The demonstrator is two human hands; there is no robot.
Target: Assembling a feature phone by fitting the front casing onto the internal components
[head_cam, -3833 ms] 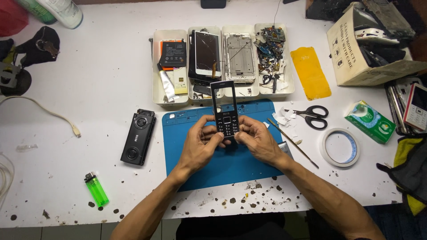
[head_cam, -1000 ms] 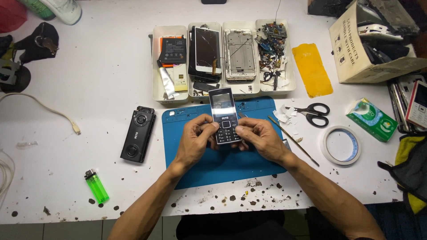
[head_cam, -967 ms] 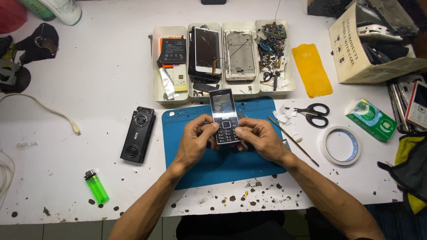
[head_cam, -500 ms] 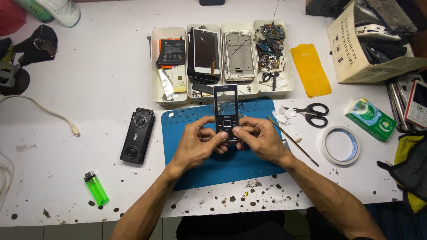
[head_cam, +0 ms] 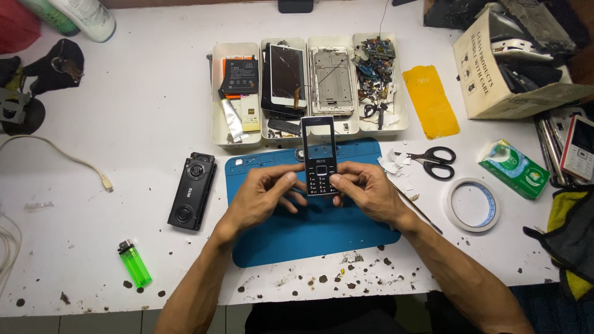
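Note:
A black keypad phone point(head_cam: 319, 156) is held upright over the blue work mat point(head_cam: 309, 229), screen and keys facing me. My left hand point(head_cam: 263, 196) grips its lower left side with fingertips near the keypad. My right hand point(head_cam: 365, 192) grips the lower right side, thumb on the keys. The phone's upper half stands free above both hands, in front of the parts trays.
White trays point(head_cam: 235, 130) with phone parts line the back of the mat. A black phone back part point(head_cam: 192, 191) and a green lighter point(head_cam: 134, 263) lie left. Scissors point(head_cam: 434, 162), a tape roll point(head_cam: 473, 205), a green packet point(head_cam: 513, 168) and a cardboard box point(head_cam: 495, 74) lie right.
The phone has tilted from slightly leaning to upright and sits a little higher in my hands. Both hands stay on its lower half over the mat.

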